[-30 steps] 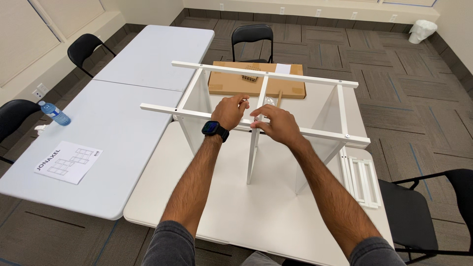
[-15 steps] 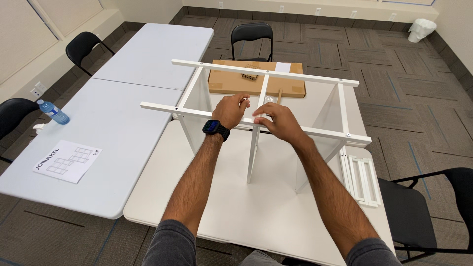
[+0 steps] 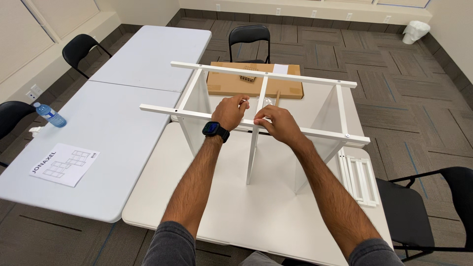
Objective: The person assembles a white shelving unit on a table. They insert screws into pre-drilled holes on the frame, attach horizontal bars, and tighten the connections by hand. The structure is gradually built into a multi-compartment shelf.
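Observation:
A white metal frame [image 3: 315, 132] with upright panels stands on the white table [image 3: 236, 216] in front of me. My left hand [image 3: 230, 112], with a black watch on the wrist, rests against the frame's near top rail close to its middle upright. My right hand [image 3: 275, 123] pinches the same rail just right of that upright. The fingertips of both hands nearly meet at the joint. Whether a small part sits between the fingers I cannot tell.
A flat cardboard box [image 3: 256, 80] lies behind the frame. Loose white rails [image 3: 359, 178] lie at the table's right edge. On the grey tables to the left are an instruction sheet [image 3: 65, 164] and a water bottle [image 3: 50, 115]. Black chairs [image 3: 249, 37] stand around.
Both hands stay at the middle joint of the near rail; the fingers have shifted only slightly. The frame has not moved.

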